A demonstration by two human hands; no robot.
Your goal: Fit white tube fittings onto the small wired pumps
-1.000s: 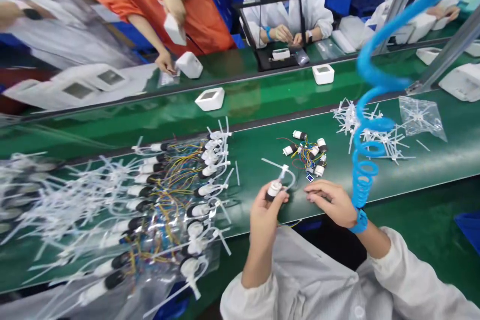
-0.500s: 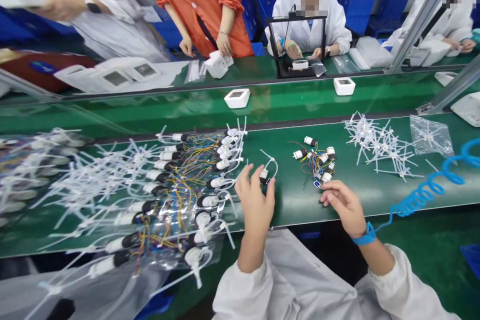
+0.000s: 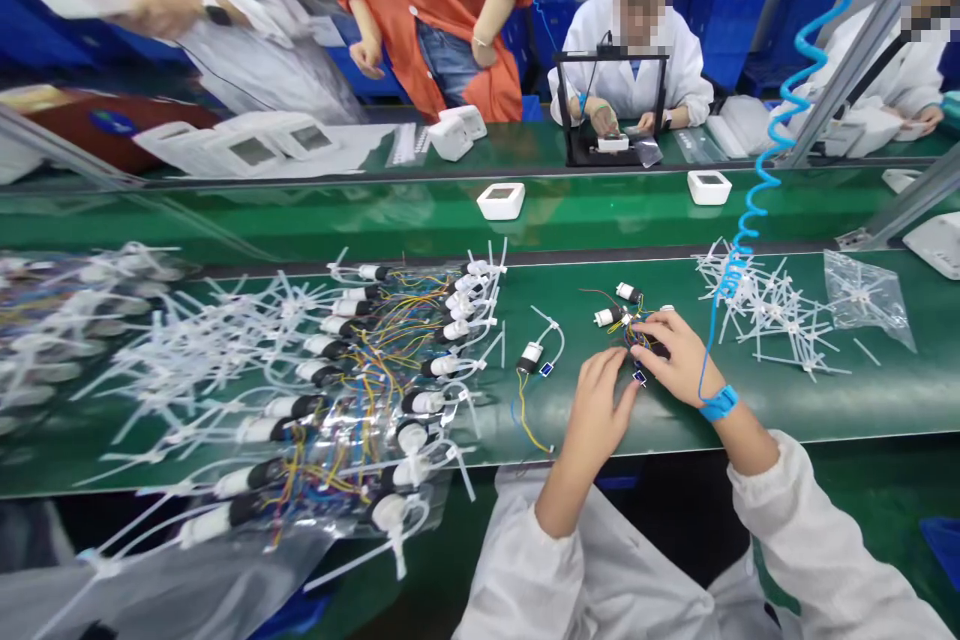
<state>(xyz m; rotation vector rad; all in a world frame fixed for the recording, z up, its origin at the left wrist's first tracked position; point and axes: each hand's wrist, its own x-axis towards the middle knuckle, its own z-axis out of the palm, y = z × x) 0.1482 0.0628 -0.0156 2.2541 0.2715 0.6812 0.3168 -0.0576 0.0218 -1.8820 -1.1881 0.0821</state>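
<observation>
Small white-and-black motors with coloured wires lie in a tangled pile [image 3: 627, 314] on the green bench. My right hand [image 3: 679, 360] reaches over this pile from the right, fingers spread and touching the wires, hiding part of it. From the near left, my left hand [image 3: 600, 405] comes up to the same pile, its fingers stretched and its thumb apart. A small dark blue tag with a white edge [image 3: 639, 378] shows between the two hands. To the left lies a single motor [image 3: 530, 357] with yellow and blue wires, a white cable tie looped beside it.
Rows of motors with ties [image 3: 442, 365] and a heap of white cable ties [image 3: 225, 335] cover the left. More ties [image 3: 772, 305] and a clear bag [image 3: 866, 295] lie right. A coiled blue cord [image 3: 757, 185] hangs to my wristband [image 3: 720, 404]. Co-workers sit and stand opposite.
My left hand has moved right, away from the single motor to the pile. My right hand has moved up and left onto the wires. The blue cord has swung upright.
</observation>
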